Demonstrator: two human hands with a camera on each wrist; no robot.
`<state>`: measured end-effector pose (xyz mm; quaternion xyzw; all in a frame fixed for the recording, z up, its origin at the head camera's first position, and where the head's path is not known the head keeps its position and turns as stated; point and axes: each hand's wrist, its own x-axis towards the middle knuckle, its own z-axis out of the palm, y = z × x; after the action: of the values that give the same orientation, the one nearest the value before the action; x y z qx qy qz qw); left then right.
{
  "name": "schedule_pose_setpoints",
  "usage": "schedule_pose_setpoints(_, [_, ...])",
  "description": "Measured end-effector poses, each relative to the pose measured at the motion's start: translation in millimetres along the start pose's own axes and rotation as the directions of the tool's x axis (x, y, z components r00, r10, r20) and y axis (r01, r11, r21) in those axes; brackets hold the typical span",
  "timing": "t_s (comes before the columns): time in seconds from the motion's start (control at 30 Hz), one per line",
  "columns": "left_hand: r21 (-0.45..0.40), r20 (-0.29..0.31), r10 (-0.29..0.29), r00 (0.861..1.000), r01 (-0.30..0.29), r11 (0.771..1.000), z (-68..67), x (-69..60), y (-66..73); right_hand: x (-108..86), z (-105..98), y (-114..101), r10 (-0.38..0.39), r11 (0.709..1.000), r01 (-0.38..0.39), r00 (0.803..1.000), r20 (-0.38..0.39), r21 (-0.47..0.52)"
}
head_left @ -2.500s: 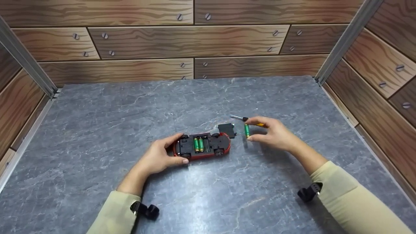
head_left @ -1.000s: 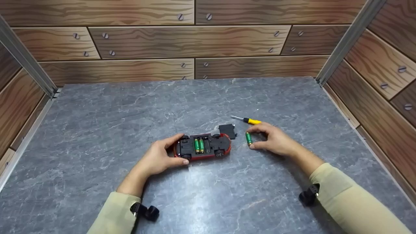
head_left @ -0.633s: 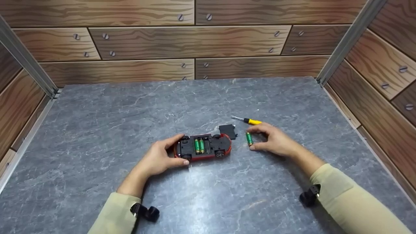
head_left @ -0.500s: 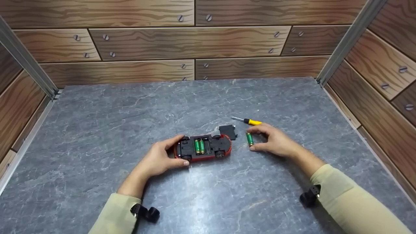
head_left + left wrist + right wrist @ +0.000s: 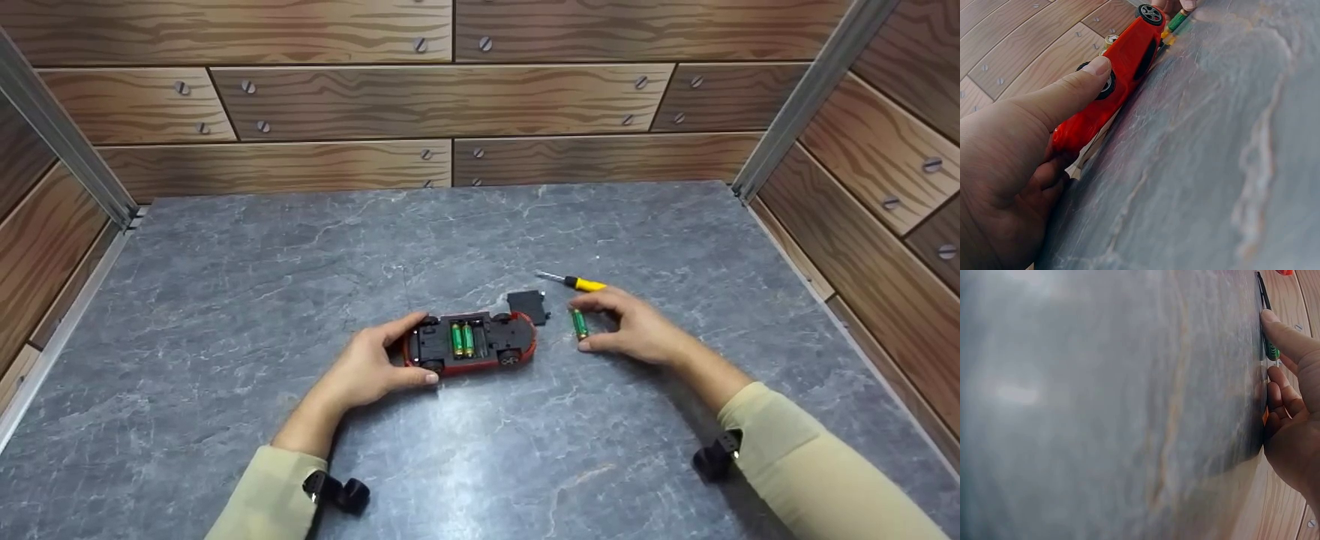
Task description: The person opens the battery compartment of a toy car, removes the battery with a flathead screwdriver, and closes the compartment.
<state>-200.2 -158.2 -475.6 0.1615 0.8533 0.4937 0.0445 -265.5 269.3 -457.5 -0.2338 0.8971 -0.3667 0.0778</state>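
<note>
Green, the loose battery [image 5: 580, 325] lies between the right hand's [image 5: 636, 330] curled thumb and forefinger, pinched at its ends, its long axis nearly parallel to the two batteries [image 5: 469, 340] seated leftward in the upturned red toy car [image 5: 519, 335], whose left end the left hand [image 5: 367, 367] grips between thumb and fingers.

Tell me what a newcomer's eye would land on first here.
Probably the upturned red toy car on the grey table, its left end gripped by the left hand, with two green batteries in its open bay. Next, perhaps, a third green battery to its right, pinched by the right hand. The bright yellow-handled screwdriver just beyond that hand also stands out.
</note>
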Motion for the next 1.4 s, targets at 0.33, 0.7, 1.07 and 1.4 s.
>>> schedule_pose_setpoints(0.33, [-0.015,0.002,-0.001,1.0,0.001,1.0,-0.6,-0.6,0.1,-0.5,0.4,-3.4,-0.019,0.999,0.02,1.0,-0.01,0.027])
schedule_pose_setpoints(0.7, [-0.013,0.008,-0.001,1.0,0.001,1.0,0.2,1.0,1.0,0.7,-4.5,-23.0,-0.013,0.996,0.017,0.999,-0.048,0.085])
schedule_pose_setpoints(1.07, [-0.006,0.012,0.003,1.0,-0.003,1.0,-0.3,1.7,1.2,16.4,13.0,-85.6,-0.138,0.99,0.137,0.99,-0.036,-0.01])
schedule_pose_setpoints(1.4, [-0.008,0.013,0.014,1.0,-0.014,1.0,-0.3,0.6,0.2,33.5,48.9,-115.2,-0.266,0.963,0.267,0.964,0.031,-0.043])
